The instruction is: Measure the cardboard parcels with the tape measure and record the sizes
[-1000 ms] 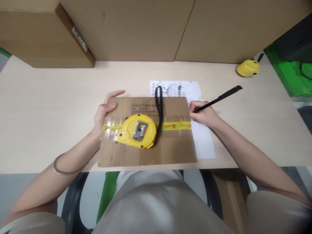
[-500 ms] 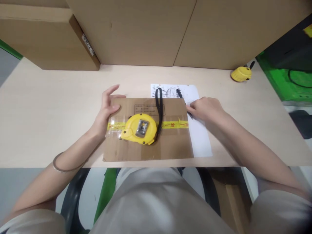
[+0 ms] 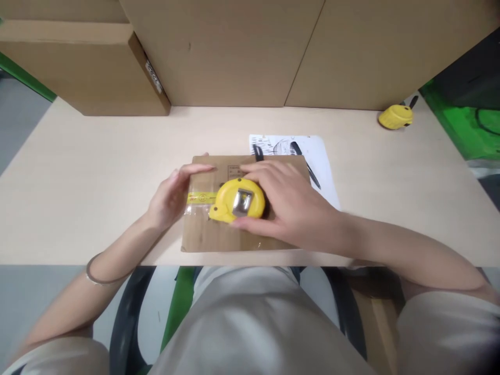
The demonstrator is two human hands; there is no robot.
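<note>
A flat cardboard box (image 3: 219, 239) with a strip of yellow printed tape lies near the table's front edge. My left hand (image 3: 170, 200) holds its left end, one digit laid across the top and another fingertip showing behind the far edge. On top of the box is a yellow tape measure (image 3: 224, 202) with a metal belt clip facing up. My right hand (image 3: 292, 200) is closed around its right side, thumb in front and fingers behind. Most of the black wrist strap (image 3: 258, 152) is hidden under that hand; its loop end shows past the box's far edge.
A sheet of white paper (image 3: 326, 179) with black drawings sticks out from beneath the box, and a black pen (image 3: 308, 169) lies on it. Another yellow tape measure (image 3: 395, 117) stands at the back right. Large cardboard boxes (image 3: 226, 57) line the table's back, with a smaller carton (image 3: 97, 73) at left.
My right hand has moved left from the box's right edge onto the tape measure and closed around it. My left hand has shifted its fingers on the box's left end.
</note>
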